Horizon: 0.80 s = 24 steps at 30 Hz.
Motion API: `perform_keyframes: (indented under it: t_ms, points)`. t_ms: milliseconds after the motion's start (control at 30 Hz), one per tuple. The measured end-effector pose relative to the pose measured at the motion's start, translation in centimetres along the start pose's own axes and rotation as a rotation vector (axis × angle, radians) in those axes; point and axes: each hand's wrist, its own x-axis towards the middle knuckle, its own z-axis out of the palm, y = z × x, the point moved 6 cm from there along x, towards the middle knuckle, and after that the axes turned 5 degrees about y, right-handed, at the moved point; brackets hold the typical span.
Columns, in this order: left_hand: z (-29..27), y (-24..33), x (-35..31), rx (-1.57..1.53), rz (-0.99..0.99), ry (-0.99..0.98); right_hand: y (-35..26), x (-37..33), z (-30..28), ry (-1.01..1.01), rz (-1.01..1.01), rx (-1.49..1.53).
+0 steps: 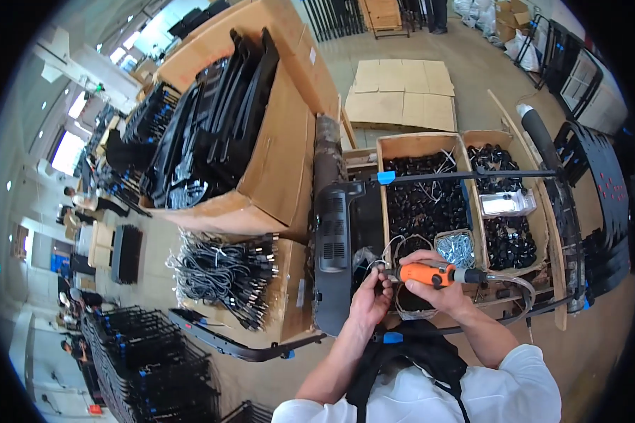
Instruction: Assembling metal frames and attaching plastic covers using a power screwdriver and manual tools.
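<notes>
In the head view, the right hand is wrapped around an orange power screwdriver, which lies nearly level above the near part of a wooden parts tray. The tool has a bright orange barrel with small dark marks, a greyish collar and black end on the right, and a darker, narrower nose pointing left. A clear hose runs from its back end and curves around toward the near side. The left hand has its fingertips gathered just beside the nose (whether they are closed on the nose or on some small piece, I cannot tell).

Just beyond the screwdriver, a small box of silvery screws sits among glossy black parts in the tray. A black frame bar crosses the tray's far half, a blue tab on its left end. Left of the hands stands a vented black housing; farther left, a bundle of black cables rests on a carton.
</notes>
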Motion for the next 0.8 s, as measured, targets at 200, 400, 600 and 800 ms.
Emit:
perform_keyframes:
  t_ms: [200,400,600,800]
  points:
    - [2.0,2.3,2.3,-0.059,-0.016,0.025,0.3,4.3,1.4,0.004,-0.008,-0.094]
    - [4.3,5.4,6.5,-0.078,0.058,0.014,0.4,12.7,2.5,0.066,0.041,-0.109]
    - [4.8,6.4,9.2,0.086,0.036,-0.056,0.8,23.9,2.6,0.063,0.002,-0.260]
    - [3.5,7.4,11.3,0.065,0.059,-0.075,3.6,29.0,3.6,0.010,0.067,-0.331]
